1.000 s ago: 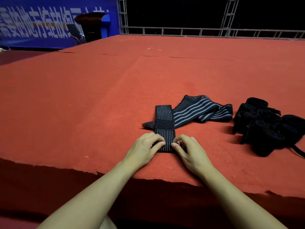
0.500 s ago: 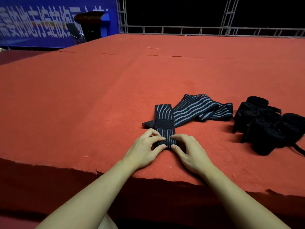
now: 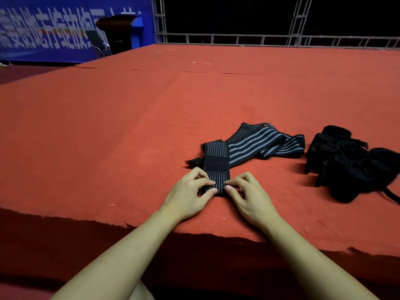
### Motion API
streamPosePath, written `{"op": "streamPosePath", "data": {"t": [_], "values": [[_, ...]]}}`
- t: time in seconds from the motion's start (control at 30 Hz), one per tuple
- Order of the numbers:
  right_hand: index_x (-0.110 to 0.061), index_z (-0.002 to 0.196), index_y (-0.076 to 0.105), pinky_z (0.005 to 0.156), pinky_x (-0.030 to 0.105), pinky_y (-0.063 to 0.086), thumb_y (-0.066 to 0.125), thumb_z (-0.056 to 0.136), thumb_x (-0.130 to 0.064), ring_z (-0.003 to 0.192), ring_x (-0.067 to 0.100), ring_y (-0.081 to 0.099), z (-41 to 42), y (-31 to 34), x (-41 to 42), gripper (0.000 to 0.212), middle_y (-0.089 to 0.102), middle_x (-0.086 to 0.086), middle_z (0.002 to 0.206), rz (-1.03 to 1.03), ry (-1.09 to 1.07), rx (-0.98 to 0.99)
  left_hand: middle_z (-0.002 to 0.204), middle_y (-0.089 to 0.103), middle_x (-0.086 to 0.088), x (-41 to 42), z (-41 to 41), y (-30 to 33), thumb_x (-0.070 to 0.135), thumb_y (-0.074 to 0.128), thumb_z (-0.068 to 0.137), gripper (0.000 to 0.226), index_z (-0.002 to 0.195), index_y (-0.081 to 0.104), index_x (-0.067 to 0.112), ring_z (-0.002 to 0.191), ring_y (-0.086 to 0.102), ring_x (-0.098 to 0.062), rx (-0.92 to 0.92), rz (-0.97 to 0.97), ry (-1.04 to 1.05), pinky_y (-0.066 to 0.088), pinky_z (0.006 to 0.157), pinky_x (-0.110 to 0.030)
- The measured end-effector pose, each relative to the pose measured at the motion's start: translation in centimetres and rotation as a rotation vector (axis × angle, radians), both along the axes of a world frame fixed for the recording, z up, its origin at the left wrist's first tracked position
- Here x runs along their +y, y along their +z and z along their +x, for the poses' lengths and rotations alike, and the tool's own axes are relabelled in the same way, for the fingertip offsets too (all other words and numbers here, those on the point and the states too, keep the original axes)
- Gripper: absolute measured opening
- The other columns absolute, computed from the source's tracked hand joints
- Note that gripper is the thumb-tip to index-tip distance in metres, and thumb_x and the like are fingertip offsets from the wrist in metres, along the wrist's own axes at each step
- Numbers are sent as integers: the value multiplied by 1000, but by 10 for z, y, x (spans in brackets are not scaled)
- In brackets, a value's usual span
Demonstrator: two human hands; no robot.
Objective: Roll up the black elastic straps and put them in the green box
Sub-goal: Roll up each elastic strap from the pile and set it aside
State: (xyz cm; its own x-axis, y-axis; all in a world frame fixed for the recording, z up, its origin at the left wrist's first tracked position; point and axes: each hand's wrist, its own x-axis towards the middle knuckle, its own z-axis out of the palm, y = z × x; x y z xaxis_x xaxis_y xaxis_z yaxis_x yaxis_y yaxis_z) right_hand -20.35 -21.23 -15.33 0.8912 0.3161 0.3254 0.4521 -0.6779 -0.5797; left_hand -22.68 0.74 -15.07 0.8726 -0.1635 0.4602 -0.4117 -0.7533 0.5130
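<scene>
Rolling has begun at the near end of the black elastic strap (image 3: 217, 163): compared with a second ago, when that end lay nearly flat under the fingertips, a small tight roll now stands between the two hands, and both hands sit a little further up the strap. That suggests the first turns are set and the roll only needs to be fed forward along the rest of the length.

The left hand (image 3: 187, 195) pinches the left end of the roll, thumb below and forefinger curled over the top; the right hand (image 3: 246, 195) does the same on the right end, fingers bent round it. The roll lies directly between them, touching both, close to the near edge of the red carpeted platform (image 3: 108, 137).

Beyond the hands the strap runs away flat, crosses a plain black patch, then bends right into a loose striped heap. A pile of dark straps (image 3: 350, 163) waits well to the right, apart from the hands, so by this showing much of the task is left.

No green box is in view, so where the finished roll must go cannot be told.
</scene>
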Motion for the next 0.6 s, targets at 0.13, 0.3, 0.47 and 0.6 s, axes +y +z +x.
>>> {"op": "streamPosePath", "data": {"t": [0.13, 0.3, 0.47, 0.6], "values": [[-31, 130, 67, 92, 28, 51, 61, 97, -45, 100, 2, 55, -1, 0, 0, 37, 46, -21, 111, -51, -6, 13, 114, 51, 19, 1, 1, 1, 49, 68, 92, 35, 122, 70, 32, 109, 49, -2, 14, 106, 1, 44, 95, -27], [-30, 132, 61, 98, 32, 46, 58, 101, -35, 107, 5, 51, 0, 3, 2, 32, 55, -16, 114, -69, 20, -15, 112, 58, 16, 2, 4, 1, 40, 63, 99, 27, 123, 68, 29, 108, 50, -4, 41, 78, -1, 41, 96, -25], [-32, 120, 57, 96, 37, 46, 56, 101, -34, 103, 8, 54, -3, 6, 2, 19, 61, -13, 110, -13, 16, -7, 110, 63, 15, 3, 5, 0, 42, 56, 101, 24, 119, 67, 28, 108, 54, -6, 54, 35, -37, 44, 97, -29], [-37, 126, 57, 93, 31, 45, 51, 93, -61, 101, 4, 50, -5, 6, 0, 41, 54, -18, 110, -83, 90, -20, 106, 66, 16, 4, 4, 1, 53, 46, 98, 38, 113, 70, 28, 103, 57, -3, 76, -35, -76, 45, 95, -27]]}}
